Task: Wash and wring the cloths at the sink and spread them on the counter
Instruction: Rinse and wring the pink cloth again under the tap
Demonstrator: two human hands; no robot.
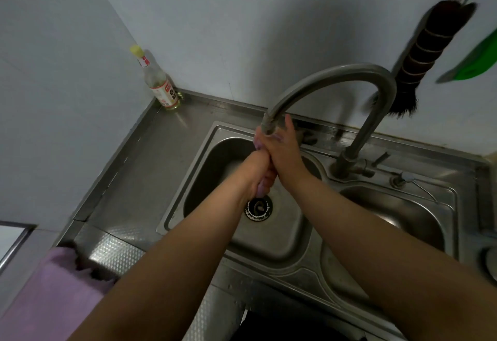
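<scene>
A rolled purple cloth (pixel 258 144) is held above the left sink basin (pixel 204 152), just under the spout of the curved tap (pixel 330 71). My left hand (pixel 259 172) grips the cloth's lower end, and a short purple tip shows below the fist. My right hand (pixel 285 149) grips the upper end. The two hands touch, and most of the cloth is hidden inside them. A second purple cloth (pixel 51 292) lies spread on the counter at the lower left.
A drain strainer (pixel 258 208) sits in the left basin's bottom. The right basin (pixel 398 214) lies beside it. A bottle with a yellow cap (pixel 158 82) stands in the counter's back corner. A dark brush (pixel 419 58) and a green item (pixel 476 63) hang on the wall.
</scene>
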